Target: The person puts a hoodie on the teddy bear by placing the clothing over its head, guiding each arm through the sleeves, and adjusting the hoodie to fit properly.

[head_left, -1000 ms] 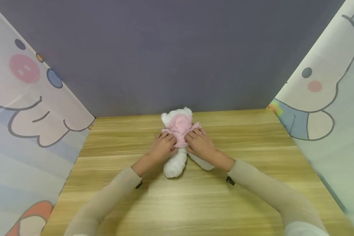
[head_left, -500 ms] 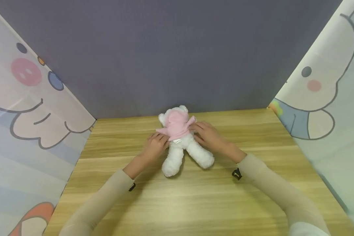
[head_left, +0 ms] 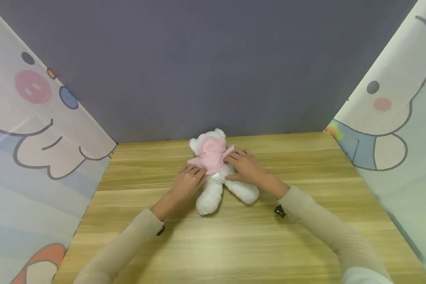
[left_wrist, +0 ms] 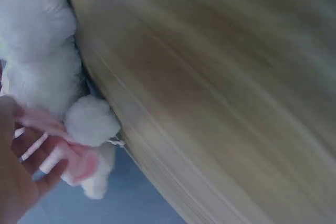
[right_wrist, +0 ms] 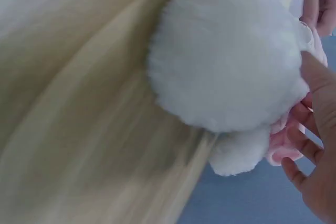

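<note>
A white plush bear (head_left: 208,197) in a pink hooded top (head_left: 213,156) lies on the wooden table, legs toward me. Its face does not show. A small white tag (head_left: 216,176) hangs below the hem. At the hem's left side, my left hand (head_left: 187,182) pinches the pink cloth; in the left wrist view the hem (left_wrist: 44,121) passes between thumb and fingers. My right hand (head_left: 247,169) rests at the bear's right side, fingertips on the top and thumb apart, near the body. In the right wrist view its fingers (right_wrist: 310,150) are spread beside the cloth.
A dark grey panel (head_left: 206,71) rises behind the table (head_left: 213,244), close to the bear's head. Cartoon-printed side walls (head_left: 35,130) flank both sides. A black wrist strap piece (head_left: 280,211) hangs under the right sleeve, another under the left.
Both hands moved outward from the bear's lower back, uncovering the tag and legs, then the right hand came slightly back in and down. The top's hem now sits higher up the back.
</note>
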Demonstrator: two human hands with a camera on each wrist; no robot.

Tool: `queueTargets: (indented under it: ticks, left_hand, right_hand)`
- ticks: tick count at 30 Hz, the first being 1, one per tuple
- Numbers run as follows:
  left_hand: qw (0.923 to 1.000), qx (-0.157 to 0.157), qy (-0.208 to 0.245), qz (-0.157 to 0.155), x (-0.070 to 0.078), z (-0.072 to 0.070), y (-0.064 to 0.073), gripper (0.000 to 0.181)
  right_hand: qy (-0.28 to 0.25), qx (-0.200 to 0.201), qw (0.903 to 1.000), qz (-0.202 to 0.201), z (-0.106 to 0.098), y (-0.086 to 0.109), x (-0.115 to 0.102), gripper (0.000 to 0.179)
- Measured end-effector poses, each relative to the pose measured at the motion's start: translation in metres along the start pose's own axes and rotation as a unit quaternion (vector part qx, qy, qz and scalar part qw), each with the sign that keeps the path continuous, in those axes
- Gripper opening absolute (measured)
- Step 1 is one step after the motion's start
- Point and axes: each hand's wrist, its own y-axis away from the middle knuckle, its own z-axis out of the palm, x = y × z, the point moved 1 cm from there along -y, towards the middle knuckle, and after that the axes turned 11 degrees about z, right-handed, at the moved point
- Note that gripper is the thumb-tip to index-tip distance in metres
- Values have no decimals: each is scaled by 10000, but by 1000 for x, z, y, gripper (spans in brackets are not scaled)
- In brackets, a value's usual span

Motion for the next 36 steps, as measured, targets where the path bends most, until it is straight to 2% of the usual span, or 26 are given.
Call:
queueTargets:
  ticks: [3, 6, 9, 13, 16, 20, 23, 27, 30, 33, 36]
  left_hand:
    - [9983, -118, 549, 126, -8, -2, 3, 23]
    - [9946, -344, 966, -159, -19, -1, 8, 27]
    - [9950, -474, 802, -357, -25, 3, 11, 24]
    - [9986, -272, 317, -313, -27, 10, 9, 19]
    - [9976, -281, 508, -374, -26, 17, 4, 19]
    - [9930, -752, 768, -486, -21, 19, -1, 20]
    - [9898, -1037, 825, -525, -19, 13, -9, 17]
    - [9875, -1280, 830, -405, -21, 5, -18, 7]
    - [9851, -1506, 794, -231, -17, 0, -15, 3]
    - [9792, -1822, 894, -72, -7, -8, -4, 22]
    - [9679, -2209, 1192, -89, 1, -14, 5, 48]
  right_hand:
    - [-204, -188, 9996, 78, 2, 0, 3, 47]
    - [-571, -193, 9981, 82, 9, 0, 6, 42]
    - [-659, 44, 9977, -153, 13, 0, 6, 45]
    - [-540, 482, 9967, -364, 12, -1, 7, 58]
    - [-629, 467, 9964, -331, 14, -1, 8, 60]
    - [-790, 261, 9962, -264, 19, 2, 9, 34]
    - [-706, 240, 9970, -193, 22, 3, 12, 18]
    - [-677, 216, 9975, -45, 20, 4, 18, 17]
    - [-917, 53, 9958, 39, 15, 8, 20, 18]
    - [-1125, -186, 9935, 24, 9, 16, 19, 21]
    - [-1232, -372, 9917, 50, 3, 24, 17, 28]
